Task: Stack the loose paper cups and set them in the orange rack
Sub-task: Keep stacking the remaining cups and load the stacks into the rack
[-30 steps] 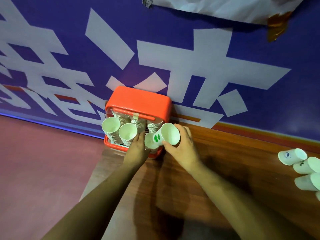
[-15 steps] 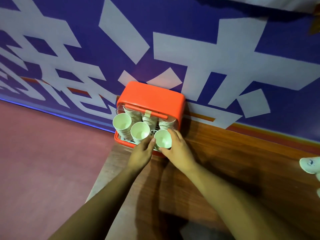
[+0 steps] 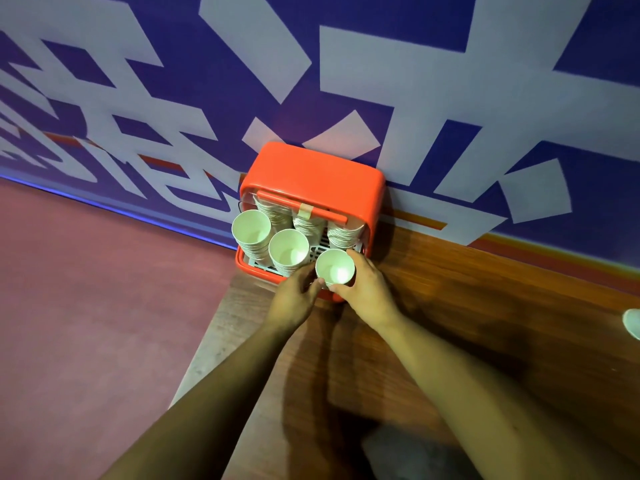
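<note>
We see dim, warm indoor light from overhead; the forearms (image 3: pixel 460 372) cast broad soft shadows on the wooden table (image 3: pixel 491 292). The front cup (image 3: pixel 334 270) glows almost blown-out white inside. Wide-angle distortion bends the lines of the wall banner (image 3: pixel 381 64) toward the edges, and the bottom of the frame blurs.

Front-right cup (image 3: pixel 335 268): only the rim and inside show. Its wall and base are covered by the right grip (image 3: pixel 367 289) and left grip (image 3: pixel 292 301), so the nested count is not readable. Left grip fingertips are tucked below the rim; contact unclear.
Orange rack (image 3: pixel 311 171): near right corner lies behind both grips; tops of the back stacks (image 3: pixel 308 225) are under its roof.
Loose cup (image 3: pixel 633 323) on the desk (image 3: pixel 485 306): cut by the right edge.
Grey blurred shape (image 3: pixel 408 455) at the bottom edge: unidentified.
Both forearms are cut by the bottom edge.
</note>
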